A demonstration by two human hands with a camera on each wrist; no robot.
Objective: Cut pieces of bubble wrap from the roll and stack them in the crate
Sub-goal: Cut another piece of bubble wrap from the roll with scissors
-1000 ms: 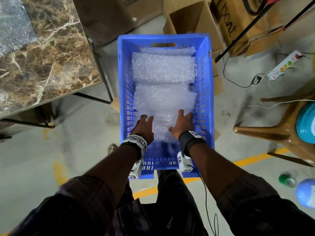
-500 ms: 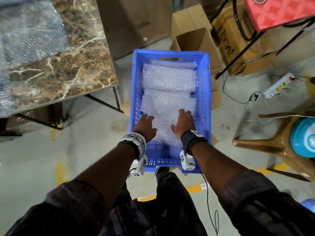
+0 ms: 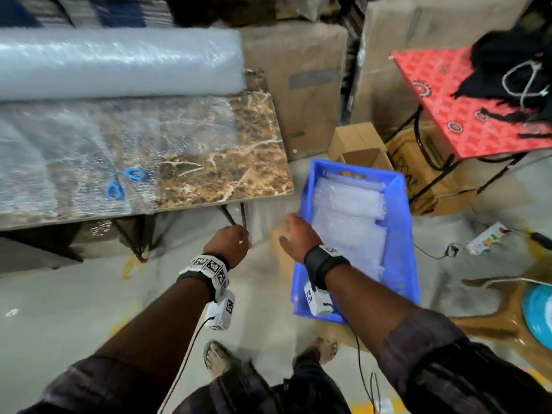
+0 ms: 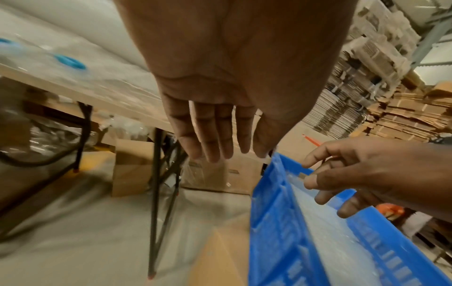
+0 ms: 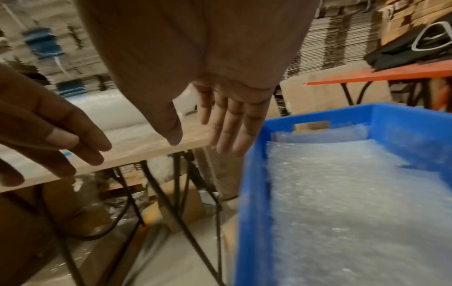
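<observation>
Blue crate, clear bubble wrap, brown white-veined marble table, red patterned board.

Head view of a packing area. A blue plastic slatted crate stands on the grey concrete floor and holds stacked pieces of clear bubble wrap. The left hand and right hand, both empty, hang above the floor just left of the crate. A large roll of clear bubble wrap lies on the brown marble-patterned table, its loose end spread over the tabletop; blue-handled scissors rest on that sheet. Brown cardboard boxes stand behind
</observation>
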